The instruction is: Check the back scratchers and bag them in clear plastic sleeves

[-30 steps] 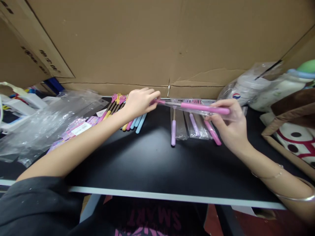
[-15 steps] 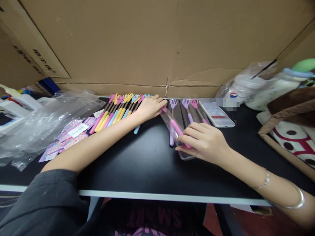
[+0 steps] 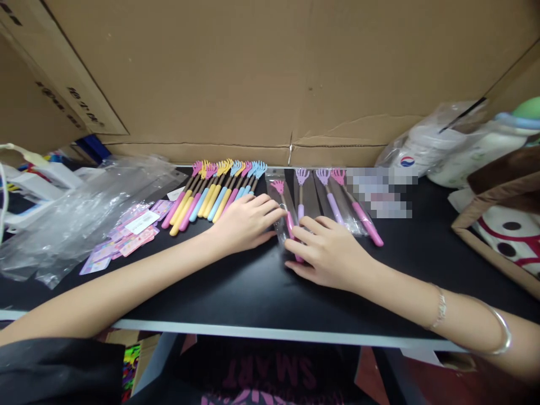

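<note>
A pink back scratcher (image 3: 289, 222) lies in a clear plastic sleeve (image 3: 272, 177), its claw end toward the cardboard. My left hand (image 3: 244, 222) has its fingertips at the sleeve's left edge, about halfway down, with the fingers closed on the plastic. Around the lower handle, my right hand (image 3: 331, 253) grips the scratcher through the sleeve. Just to the right rest a purple scratcher (image 3: 301, 191), a second purple one (image 3: 333, 205) and another pink one (image 3: 367, 222), with plastic sleeves about them. Left of my left hand, several pink, yellow and blue scratchers (image 3: 206, 197) lie side by side.
Clear plastic sleeves (image 3: 84, 208) are heaped at the left beside printed cards (image 3: 126, 239). A cardboard wall (image 3: 211, 73) closes off the table's back. A bagged cup (image 3: 422, 149), a bottle (image 3: 464, 149) and a brown-trimmed bag (image 3: 498, 208) stand at the right.
My left hand has slid from the sleeve's top down to its middle. The sleeved pink scratcher has swung straighter and left, with my right hand following it.
</note>
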`<action>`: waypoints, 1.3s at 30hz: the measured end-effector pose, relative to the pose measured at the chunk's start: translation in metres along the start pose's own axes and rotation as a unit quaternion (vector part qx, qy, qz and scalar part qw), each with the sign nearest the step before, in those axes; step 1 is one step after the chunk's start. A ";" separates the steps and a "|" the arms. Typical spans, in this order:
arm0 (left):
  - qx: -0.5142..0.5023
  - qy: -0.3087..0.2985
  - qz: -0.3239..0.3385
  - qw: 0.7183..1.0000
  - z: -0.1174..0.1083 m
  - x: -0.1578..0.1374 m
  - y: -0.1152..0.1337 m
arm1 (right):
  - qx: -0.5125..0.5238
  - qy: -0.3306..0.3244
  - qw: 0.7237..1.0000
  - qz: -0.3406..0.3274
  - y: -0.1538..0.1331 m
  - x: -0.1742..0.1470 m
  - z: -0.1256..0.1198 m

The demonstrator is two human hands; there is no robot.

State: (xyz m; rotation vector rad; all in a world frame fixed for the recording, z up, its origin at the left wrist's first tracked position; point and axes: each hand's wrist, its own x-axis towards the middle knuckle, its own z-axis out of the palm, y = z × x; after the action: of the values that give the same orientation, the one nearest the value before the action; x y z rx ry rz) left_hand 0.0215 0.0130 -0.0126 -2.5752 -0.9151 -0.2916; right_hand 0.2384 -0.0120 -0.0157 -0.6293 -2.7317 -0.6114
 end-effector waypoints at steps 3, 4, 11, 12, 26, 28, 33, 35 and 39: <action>-0.010 0.001 0.014 1.000 -0.001 -0.005 0.005 | 0.003 0.002 1.000 0.003 -0.003 0.003 0.003; -0.012 0.003 0.018 1.000 -0.001 -0.006 0.005 | 0.004 0.007 1.000 0.000 -0.002 0.005 0.004; -0.067 -0.014 0.033 0.997 0.001 -0.011 0.003 | 0.061 0.010 0.998 -0.008 0.008 0.015 0.012; -0.090 -0.013 0.026 0.996 0.000 -0.012 0.003 | 0.081 0.009 0.997 -0.004 0.010 0.016 0.013; -0.299 -0.019 -0.034 0.953 0.002 -0.018 0.004 | 0.298 -0.052 0.953 0.032 0.026 0.011 0.008; -0.298 -0.015 -0.042 0.954 0.003 -0.017 0.002 | 0.308 -0.074 0.948 0.014 0.031 0.010 0.007; -0.276 -0.013 -0.038 0.960 0.005 -0.018 0.001 | 0.299 -0.086 0.950 -0.033 0.039 0.009 0.008; -0.276 -0.015 -0.034 0.961 0.004 -0.018 0.002 | 0.307 -0.087 0.947 -0.041 0.041 0.009 0.009; -0.275 -0.017 -0.031 0.961 0.003 -0.017 0.004 | 0.320 -0.087 0.942 -0.044 0.043 0.008 0.007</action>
State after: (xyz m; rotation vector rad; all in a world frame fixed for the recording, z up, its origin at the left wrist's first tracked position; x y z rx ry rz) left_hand 0.0109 0.0019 -0.0215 -3.0618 -1.0458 -0.5961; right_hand 0.2500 0.0290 -0.0049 -0.4067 -2.8802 0.3424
